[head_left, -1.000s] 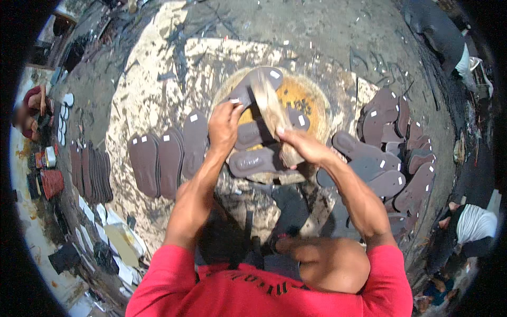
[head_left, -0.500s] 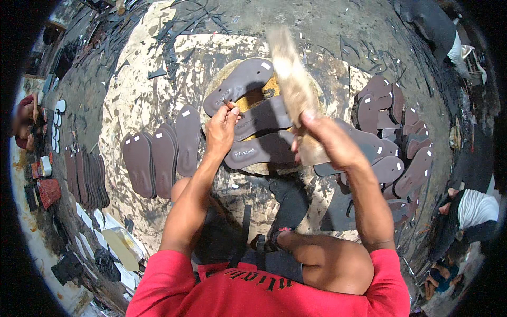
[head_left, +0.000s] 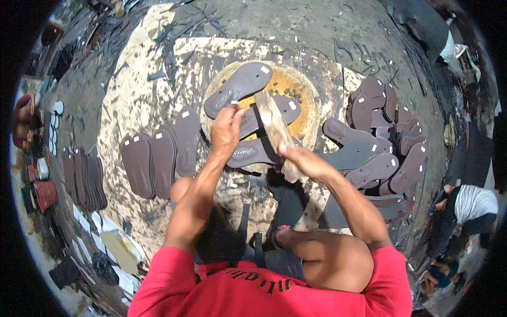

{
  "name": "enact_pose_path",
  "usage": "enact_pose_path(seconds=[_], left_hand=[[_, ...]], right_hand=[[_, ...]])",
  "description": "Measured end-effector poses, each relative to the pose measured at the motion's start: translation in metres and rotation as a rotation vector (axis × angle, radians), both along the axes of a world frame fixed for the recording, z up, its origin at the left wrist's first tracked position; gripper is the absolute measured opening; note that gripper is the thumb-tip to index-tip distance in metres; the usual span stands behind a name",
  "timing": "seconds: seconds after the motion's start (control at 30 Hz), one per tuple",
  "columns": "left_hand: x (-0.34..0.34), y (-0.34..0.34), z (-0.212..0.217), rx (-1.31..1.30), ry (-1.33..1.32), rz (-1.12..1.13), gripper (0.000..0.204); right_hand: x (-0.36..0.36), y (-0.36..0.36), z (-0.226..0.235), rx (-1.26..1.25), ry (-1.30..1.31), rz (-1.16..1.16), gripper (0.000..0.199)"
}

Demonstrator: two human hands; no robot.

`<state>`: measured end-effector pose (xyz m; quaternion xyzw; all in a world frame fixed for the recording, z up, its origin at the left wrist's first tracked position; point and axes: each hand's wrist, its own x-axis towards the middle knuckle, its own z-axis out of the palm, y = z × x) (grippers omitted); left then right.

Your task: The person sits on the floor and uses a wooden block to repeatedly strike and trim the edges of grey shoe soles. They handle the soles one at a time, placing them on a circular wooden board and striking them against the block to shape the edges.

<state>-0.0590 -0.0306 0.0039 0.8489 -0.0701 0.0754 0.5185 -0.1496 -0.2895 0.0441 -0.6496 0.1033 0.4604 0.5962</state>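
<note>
1. Right hand (head_left: 305, 161) clamped tight round the lower end of a wooden block (head_left: 277, 132), and the block slants up and away from it over the round stump (head_left: 309, 90).
2. Left hand (head_left: 227, 129) sits just left of the block, fingertips pinched on a small metal tool (head_left: 231, 103) planted against a dark brown sole (head_left: 237, 89) on the stump.
3. That sole lies across the stump's upper left, a white tag near its far end.
4. Two more soles (head_left: 259, 150) rest on the near side of the stump, partly under the block and the hands.
5. Left of the stump, a neat row of soles (head_left: 161, 156) lies on the pale, stained board (head_left: 127, 100), overlapping edge on edge.
6. Right of the stump, a loose heap of soles (head_left: 380, 137) is piled every which way, many with white tags.
7. Further left of the stump, beyond the board, a second dark stack (head_left: 84, 177) stands on edge.
8. Far right of the stump, another person in a white top (head_left: 472, 203) is crouched at the rim of the view.
</note>
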Motion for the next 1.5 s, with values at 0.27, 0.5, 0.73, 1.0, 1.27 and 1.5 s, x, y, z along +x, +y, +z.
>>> enact_pose_path(seconds=[0.27,0.5,0.73,1.0,1.27,1.5], left_hand=[[-0.030,-0.002,0.012,-0.236,0.322,0.009,0.026],[-0.032,-0.003,0.002,-0.092,0.214,-0.043,0.018],[-0.042,-0.002,-0.008,0.146,-0.111,-0.133,0.015],[-0.027,-0.012,0.015,-0.123,-0.006,0.001,0.022],[-0.068,0.020,0.022,-0.335,0.445,0.313,0.028],[-0.075,-0.008,0.006,-0.485,0.278,0.075,0.028]], right_hand=[[-0.020,0.011,-0.030,0.031,-0.237,-0.225,0.060],[0.001,0.011,0.112,0.105,-0.181,-0.301,0.057],[-0.002,0.042,0.136,0.109,-1.057,-0.391,0.061],[-0.046,-0.001,-0.015,-0.104,-0.214,-0.027,0.090],[-0.055,0.010,-0.017,-0.091,-0.279,-0.289,0.082],[-0.056,-0.014,-0.018,-0.015,-0.284,-0.498,0.052]])
